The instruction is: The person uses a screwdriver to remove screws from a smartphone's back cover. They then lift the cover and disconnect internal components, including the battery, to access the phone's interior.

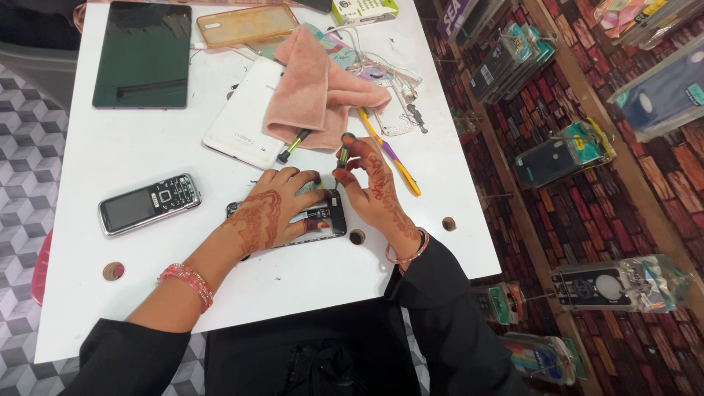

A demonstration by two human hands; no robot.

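My left hand [273, 207] lies flat on a small opened phone [326, 218] on the white table [132, 154], pinning it down. My right hand [372, 183] holds a small screwdriver [344, 149] upright, its tip down at the phone's top right corner. Both wrists carry bangles, and the sleeves are black.
A grey keypad phone [149, 203] lies to the left. Behind are a black tablet [143, 53], a white tablet face down [242, 117], a pink cloth [323, 92], a second screwdriver [293, 146], a yellow-purple tool [392, 156] and an orange phone case [246, 23]. Phone covers hang on the brick-patterned wall at right [565, 150].
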